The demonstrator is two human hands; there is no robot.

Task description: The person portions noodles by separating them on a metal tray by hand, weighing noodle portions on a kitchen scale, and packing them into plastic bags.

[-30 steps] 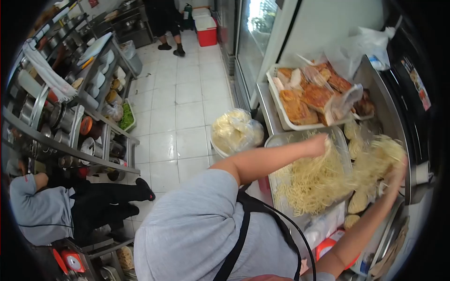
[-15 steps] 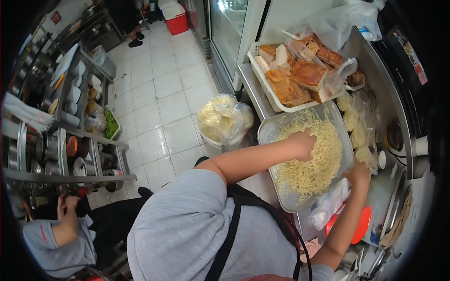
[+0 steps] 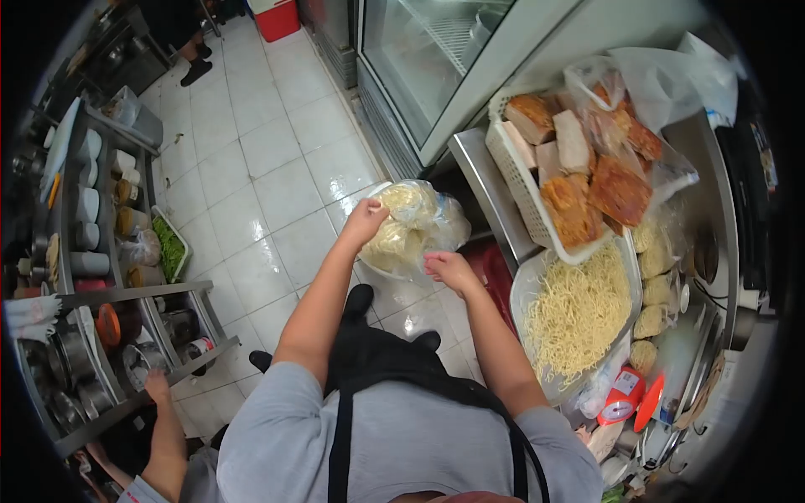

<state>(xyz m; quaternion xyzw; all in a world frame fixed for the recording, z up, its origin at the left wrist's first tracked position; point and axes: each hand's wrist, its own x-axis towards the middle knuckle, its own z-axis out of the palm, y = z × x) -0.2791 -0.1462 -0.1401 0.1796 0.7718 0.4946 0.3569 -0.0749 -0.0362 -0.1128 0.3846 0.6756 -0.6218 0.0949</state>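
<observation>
A clear plastic bag (image 3: pixel 411 239) of pale noodles sits in a round white container on the floor in front of me. My left hand (image 3: pixel 366 223) is at its left side, fingers closed in a pinch on the plastic. On the bag's near right side, my right hand (image 3: pixel 449 268) pinches the plastic between thumb and fingers. To my right, a metal tray (image 3: pixel 518 302) holds a loose heap of yellow noodles (image 3: pixel 580 314); neither hand touches it.
A white basket (image 3: pixel 524 180) of browned meat slabs (image 3: pixel 620 191) overlaps the tray's far end. Bagged noodle bundles (image 3: pixel 656 289) and a red scale (image 3: pixel 622 394) lie further right. A glass-door fridge (image 3: pixel 428 67) stands ahead. Shelving (image 3: pixel 126 298) and a co-worker's arm (image 3: pixel 168 444) are at left.
My left hand has left the noodle heap and my right hand the tray's right edge. Both have moved left to the bag on the floor, and my view has turned with them.
</observation>
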